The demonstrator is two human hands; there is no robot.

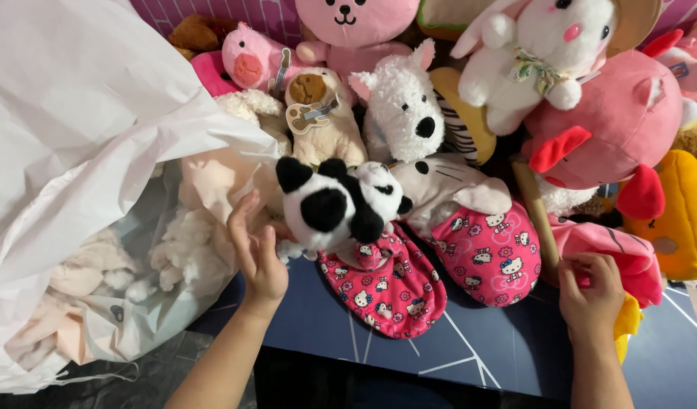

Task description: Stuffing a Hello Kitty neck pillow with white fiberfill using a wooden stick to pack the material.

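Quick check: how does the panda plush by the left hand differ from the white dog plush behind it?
The panda plush is black and white; the white dog plush is all white but for its dark nose. The panda lies on its side at the front of the pile, touching the left hand; the dog sits upright further back, with no hand on it. The dog's fur looks curlier. Both are small soft toys with dark noses.

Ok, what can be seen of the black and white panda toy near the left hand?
The panda toy is a small plush with fluffy white fur, round black ears and black patches. It lies tilted near the front of the toy pile, resting on a pink patterned slipper and against a pale cat plush. The left hand is open just beside it, fingers reaching toward its left edge; whether they touch it is unclear.
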